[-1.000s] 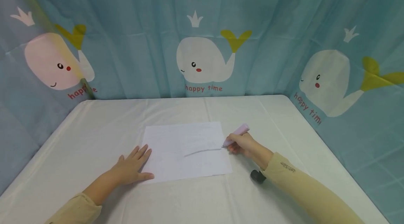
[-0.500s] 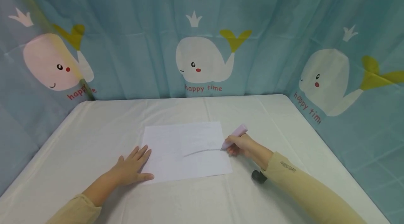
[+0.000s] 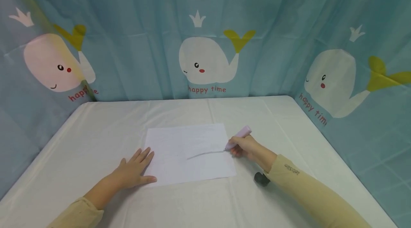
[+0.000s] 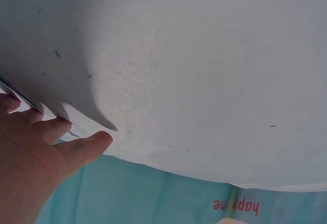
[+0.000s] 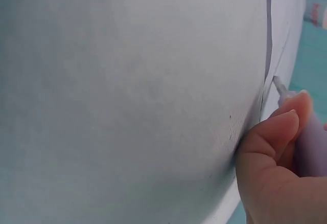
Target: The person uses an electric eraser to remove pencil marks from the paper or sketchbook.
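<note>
A sheet of white paper [image 3: 170,160] lies flat on the white-covered table. One grey, slightly bowed line [image 3: 205,153] runs across its right half. My right hand [image 3: 244,146] pinches a lilac marker [image 3: 243,132] between thumb and fingers, its tip at the line's right end, close to the paper's right edge. In the right wrist view the marker [image 5: 311,144] leans in the grip with its grey tip towards the sheet. My left hand [image 3: 134,171] rests with spread fingers on the paper's left edge; the left wrist view shows the thumb [image 4: 89,147] extended.
A small black cylindrical object [image 3: 262,179] sits by the right sleeve [image 3: 308,188], partly hidden by it. White cloth [image 3: 179,206] covers the table. A blue curtain [image 3: 144,67] with whale prints hangs around the back and sides.
The marker tip has shifted very slightly left along the line's right end, and the right hand with it. My left hand and the paper stay where they were.
</note>
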